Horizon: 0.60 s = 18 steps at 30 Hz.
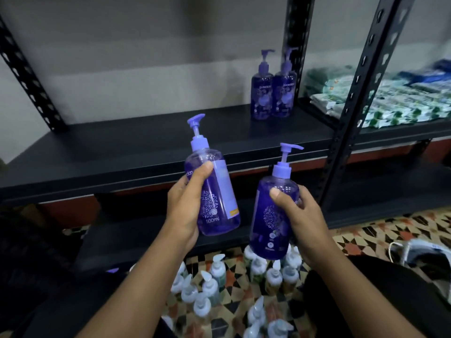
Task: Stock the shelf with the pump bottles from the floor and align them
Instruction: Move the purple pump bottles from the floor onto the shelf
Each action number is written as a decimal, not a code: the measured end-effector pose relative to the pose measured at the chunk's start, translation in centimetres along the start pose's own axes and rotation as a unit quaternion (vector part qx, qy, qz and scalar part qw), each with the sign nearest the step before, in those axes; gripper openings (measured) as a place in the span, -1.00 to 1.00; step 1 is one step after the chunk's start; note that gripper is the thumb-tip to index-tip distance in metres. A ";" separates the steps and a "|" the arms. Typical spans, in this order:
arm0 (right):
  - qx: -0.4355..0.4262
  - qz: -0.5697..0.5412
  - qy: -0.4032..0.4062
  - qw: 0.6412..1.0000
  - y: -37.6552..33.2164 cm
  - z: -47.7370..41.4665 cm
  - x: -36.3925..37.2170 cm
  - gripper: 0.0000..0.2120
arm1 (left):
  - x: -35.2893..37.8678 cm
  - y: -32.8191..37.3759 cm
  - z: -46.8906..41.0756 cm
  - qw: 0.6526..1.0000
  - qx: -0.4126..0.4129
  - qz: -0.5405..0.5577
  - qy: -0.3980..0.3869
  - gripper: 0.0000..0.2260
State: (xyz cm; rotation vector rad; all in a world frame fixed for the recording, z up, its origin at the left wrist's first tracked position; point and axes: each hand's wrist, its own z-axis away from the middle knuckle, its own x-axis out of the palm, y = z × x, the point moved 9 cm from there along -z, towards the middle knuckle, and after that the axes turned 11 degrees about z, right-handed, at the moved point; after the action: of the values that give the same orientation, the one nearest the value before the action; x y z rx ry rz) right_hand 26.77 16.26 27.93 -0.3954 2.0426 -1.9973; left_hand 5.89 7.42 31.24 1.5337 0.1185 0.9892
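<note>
The white bottles [256, 284] on the floor blur together, half hidden behind the arms; the left hand [185, 206] grips one purple pump bottle [214, 189]; the right hand [300, 218] grips another [268, 220].

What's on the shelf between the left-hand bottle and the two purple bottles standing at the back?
Nothing: the head view shows only bare dark shelf between the left-hand bottle and the standing pair.
</note>
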 end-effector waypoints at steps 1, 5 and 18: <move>0.000 -0.007 -0.007 1.000 0.1 0.0 0.2 -0.56 | 0.3 -0.4 0.0 1.000 -0.016 0.005 -0.011 -0.71; 0.029 -0.043 -0.007 0.999 0.9 -0.2 0.4 -0.49 | 1.5 -2.0 0.5 0.993 -0.098 -0.010 -0.061 -0.60; 0.132 -0.041 -0.035 0.990 3.5 -0.4 -0.7 -0.21 | 1.5 -4.3 1.1 0.977 -0.150 -0.113 -0.105 -0.85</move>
State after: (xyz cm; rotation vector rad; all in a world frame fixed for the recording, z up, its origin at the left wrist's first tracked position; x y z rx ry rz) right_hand 27.18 16.99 24.41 -0.4916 1.7157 -2.2304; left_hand 9.46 8.56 28.46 1.3033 -0.0060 0.6279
